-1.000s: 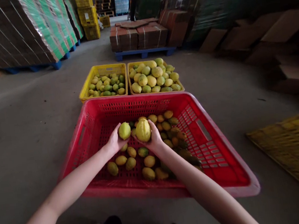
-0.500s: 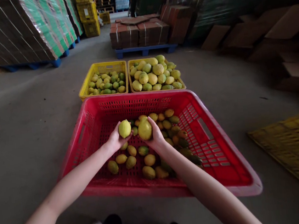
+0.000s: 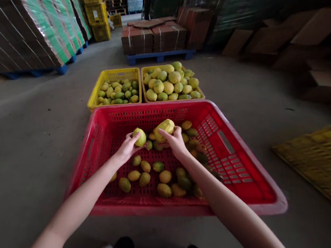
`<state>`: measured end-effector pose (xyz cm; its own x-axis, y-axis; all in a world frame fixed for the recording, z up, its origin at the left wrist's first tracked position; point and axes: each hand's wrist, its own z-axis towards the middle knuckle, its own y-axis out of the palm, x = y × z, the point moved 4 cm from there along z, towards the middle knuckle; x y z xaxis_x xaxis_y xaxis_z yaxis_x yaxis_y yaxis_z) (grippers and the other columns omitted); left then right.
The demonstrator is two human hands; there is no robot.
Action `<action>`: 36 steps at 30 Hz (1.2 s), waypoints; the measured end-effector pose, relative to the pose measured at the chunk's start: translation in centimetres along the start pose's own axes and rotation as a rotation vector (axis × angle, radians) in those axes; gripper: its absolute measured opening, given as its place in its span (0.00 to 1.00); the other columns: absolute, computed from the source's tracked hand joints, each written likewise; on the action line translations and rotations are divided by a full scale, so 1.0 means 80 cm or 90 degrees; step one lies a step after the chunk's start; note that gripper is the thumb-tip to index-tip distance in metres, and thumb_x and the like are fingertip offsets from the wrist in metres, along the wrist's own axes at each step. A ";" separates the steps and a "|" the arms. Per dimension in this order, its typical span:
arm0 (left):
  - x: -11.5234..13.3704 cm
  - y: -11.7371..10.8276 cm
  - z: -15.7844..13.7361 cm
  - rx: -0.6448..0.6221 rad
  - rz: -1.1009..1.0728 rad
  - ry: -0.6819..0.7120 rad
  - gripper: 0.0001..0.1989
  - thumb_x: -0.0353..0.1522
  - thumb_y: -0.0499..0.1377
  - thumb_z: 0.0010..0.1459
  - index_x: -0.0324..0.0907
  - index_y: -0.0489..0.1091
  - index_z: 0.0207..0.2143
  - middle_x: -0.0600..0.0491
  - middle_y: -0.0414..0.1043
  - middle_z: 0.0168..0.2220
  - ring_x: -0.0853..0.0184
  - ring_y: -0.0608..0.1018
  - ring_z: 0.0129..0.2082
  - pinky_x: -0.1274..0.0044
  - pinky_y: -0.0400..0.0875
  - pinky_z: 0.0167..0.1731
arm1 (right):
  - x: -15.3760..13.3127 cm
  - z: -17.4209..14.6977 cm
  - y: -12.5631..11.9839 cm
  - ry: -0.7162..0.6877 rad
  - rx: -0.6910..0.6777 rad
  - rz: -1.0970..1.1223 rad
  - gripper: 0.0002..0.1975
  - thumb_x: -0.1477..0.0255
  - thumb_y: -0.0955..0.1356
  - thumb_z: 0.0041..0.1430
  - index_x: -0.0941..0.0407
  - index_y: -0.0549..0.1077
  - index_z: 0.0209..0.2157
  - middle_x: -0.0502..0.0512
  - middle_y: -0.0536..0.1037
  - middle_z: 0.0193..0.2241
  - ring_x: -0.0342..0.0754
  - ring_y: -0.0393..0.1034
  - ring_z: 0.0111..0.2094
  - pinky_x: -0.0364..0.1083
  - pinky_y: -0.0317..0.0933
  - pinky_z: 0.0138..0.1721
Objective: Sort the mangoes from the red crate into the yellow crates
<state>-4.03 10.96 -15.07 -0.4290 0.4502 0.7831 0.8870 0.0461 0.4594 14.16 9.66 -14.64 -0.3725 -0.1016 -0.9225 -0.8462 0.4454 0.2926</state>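
Note:
Above the large red crate [image 3: 106, 122], my left hand [image 3: 129, 146] is closed around a yellow-green lemon [image 3: 139, 137], thumb across its front. Just to the right, my right hand [image 3: 175, 139] grips a bigger, bumpy yellow lemon [image 3: 166, 126] that lies tilted in the fingers. The two held fruits are close but apart. Below them, loose yellow and green lemons [image 3: 144, 179] are scattered over the crate's slotted floor, thickest along the right side. My right forearm hides part of that pile.
Beyond the red crate stand two yellow crates: the left one [image 3: 94, 93] holds smaller green-yellow lemons, the right one is heaped with larger lemons [image 3: 168, 87]. A yellow slatted crate [image 3: 323, 158] lies at right. Farther back are strapped cartons [image 3: 153, 38] on a blue pallet.
The right-hand lemon has turned from upright to tilted and moved slightly up and right. My left hand has rotated its lemon, the thumb now lying over it.

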 end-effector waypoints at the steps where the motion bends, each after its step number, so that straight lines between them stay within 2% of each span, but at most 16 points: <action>1: 0.006 -0.002 -0.001 0.008 0.050 0.058 0.15 0.26 0.67 0.49 0.41 0.69 0.40 0.50 0.74 0.42 0.63 0.76 0.47 0.73 0.73 0.47 | -0.006 -0.001 -0.004 -0.088 0.034 -0.047 0.27 0.75 0.77 0.34 0.52 0.64 0.36 0.48 0.73 0.33 0.49 0.70 0.35 0.47 0.70 0.34; 3: 0.020 -0.002 -0.007 0.008 0.135 0.191 0.23 0.22 0.71 0.40 0.43 0.72 0.40 0.52 0.72 0.47 0.62 0.70 0.56 0.77 0.68 0.53 | -0.014 -0.005 -0.007 -0.233 0.056 -0.153 0.30 0.74 0.78 0.31 0.52 0.64 0.37 0.50 0.72 0.36 0.50 0.68 0.39 0.50 0.67 0.44; 5: 0.030 0.002 -0.017 -0.010 0.184 0.294 0.27 0.20 0.72 0.34 0.45 0.73 0.39 0.52 0.70 0.50 0.61 0.65 0.60 0.78 0.64 0.56 | -0.017 -0.010 -0.004 -0.338 0.032 -0.256 0.30 0.69 0.78 0.35 0.52 0.64 0.41 0.54 0.71 0.41 0.53 0.67 0.43 0.54 0.62 0.51; 7: 0.036 0.005 -0.026 -0.016 0.213 0.341 0.27 0.20 0.72 0.33 0.45 0.73 0.39 0.50 0.69 0.50 0.59 0.64 0.61 0.76 0.62 0.57 | -0.018 -0.014 0.000 -0.421 -0.013 -0.339 0.30 0.65 0.77 0.39 0.52 0.64 0.44 0.56 0.70 0.45 0.54 0.65 0.47 0.56 0.59 0.54; 10: 0.038 0.009 -0.033 -0.017 0.249 0.361 0.26 0.21 0.72 0.34 0.44 0.72 0.38 0.48 0.68 0.48 0.57 0.64 0.60 0.73 0.61 0.58 | -0.015 -0.017 0.006 -0.511 -0.058 -0.410 0.29 0.63 0.75 0.45 0.52 0.63 0.47 0.58 0.67 0.47 0.55 0.64 0.49 0.57 0.59 0.55; 13: 0.037 0.008 -0.034 -0.036 0.309 0.398 0.24 0.25 0.73 0.35 0.45 0.72 0.37 0.47 0.67 0.48 0.55 0.64 0.58 0.70 0.59 0.59 | -0.013 -0.019 0.008 -0.552 -0.074 -0.432 0.28 0.63 0.74 0.48 0.51 0.62 0.49 0.59 0.66 0.48 0.55 0.64 0.50 0.58 0.59 0.56; 16: 0.036 0.007 -0.033 -0.068 0.427 0.473 0.23 0.31 0.72 0.40 0.48 0.72 0.41 0.47 0.64 0.49 0.54 0.64 0.57 0.66 0.55 0.61 | -0.014 -0.021 0.008 -0.561 -0.078 -0.434 0.28 0.63 0.74 0.49 0.50 0.62 0.50 0.58 0.66 0.49 0.56 0.63 0.51 0.58 0.58 0.56; 19: 0.038 0.004 -0.032 -0.057 0.513 0.545 0.23 0.35 0.70 0.44 0.49 0.72 0.45 0.46 0.62 0.50 0.54 0.65 0.55 0.64 0.54 0.61 | -0.017 -0.024 0.008 -0.579 -0.076 -0.429 0.28 0.64 0.74 0.49 0.49 0.63 0.50 0.58 0.66 0.49 0.56 0.63 0.52 0.58 0.58 0.57; 27: 0.042 0.002 -0.034 -0.013 0.539 0.637 0.24 0.37 0.72 0.42 0.48 0.74 0.44 0.48 0.67 0.46 0.57 0.70 0.50 0.67 0.61 0.56 | -0.025 -0.032 0.008 -0.650 -0.076 -0.431 0.24 0.68 0.72 0.52 0.50 0.65 0.50 0.60 0.68 0.51 0.55 0.66 0.53 0.58 0.61 0.56; 30: 0.043 0.002 -0.032 -0.005 0.561 0.658 0.25 0.38 0.71 0.42 0.47 0.74 0.45 0.49 0.69 0.45 0.59 0.71 0.49 0.66 0.63 0.55 | -0.022 -0.030 0.009 -0.604 -0.067 -0.415 0.27 0.65 0.74 0.48 0.51 0.65 0.49 0.60 0.71 0.50 0.55 0.68 0.51 0.58 0.62 0.54; 32: 0.041 0.000 -0.026 0.003 0.520 0.598 0.27 0.41 0.72 0.40 0.45 0.73 0.44 0.49 0.70 0.44 0.60 0.72 0.47 0.68 0.65 0.53 | -0.019 -0.026 0.008 -0.499 -0.053 -0.348 0.32 0.62 0.77 0.42 0.51 0.65 0.48 0.58 0.75 0.47 0.54 0.71 0.47 0.56 0.66 0.51; 34: 0.036 -0.004 -0.015 -0.010 0.400 0.449 0.27 0.45 0.71 0.39 0.42 0.73 0.41 0.50 0.73 0.40 0.62 0.74 0.43 0.71 0.69 0.47 | -0.014 -0.021 0.008 -0.337 -0.044 -0.226 0.34 0.59 0.77 0.39 0.52 0.64 0.47 0.55 0.78 0.41 0.52 0.74 0.41 0.53 0.70 0.43; 36: 0.026 -0.005 -0.003 -0.036 0.228 0.234 0.26 0.51 0.66 0.45 0.39 0.72 0.36 0.51 0.74 0.33 0.65 0.76 0.35 0.76 0.72 0.38 | -0.007 -0.017 0.010 -0.142 -0.055 -0.091 0.29 0.57 0.76 0.42 0.53 0.66 0.43 0.53 0.79 0.35 0.50 0.76 0.33 0.48 0.73 0.34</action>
<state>-5.32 11.62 -13.56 -0.1406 0.0854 0.9864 0.9830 -0.1066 0.1494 13.18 8.83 -13.53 -0.1627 0.0442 -0.9857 -0.9167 0.3627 0.1676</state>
